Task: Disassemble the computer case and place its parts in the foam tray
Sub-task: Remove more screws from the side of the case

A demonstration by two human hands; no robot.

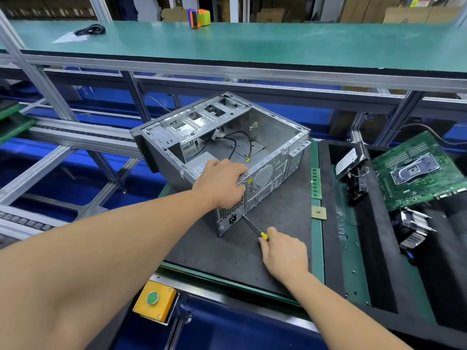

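The open grey metal computer case (222,147) lies on its side on the dark mat of the table (252,243), rear panel turned toward the person, probably so its screws can be reached. The left hand (222,185) lies over the case's near top corner, fingers curled on the edge to steady it, while the right hand (284,253) grips a yellow-handled screwdriver (254,227), tip at the rear panel beside the power supply; the black foam tray (374,261) to the right already holds a green motherboard (417,173)
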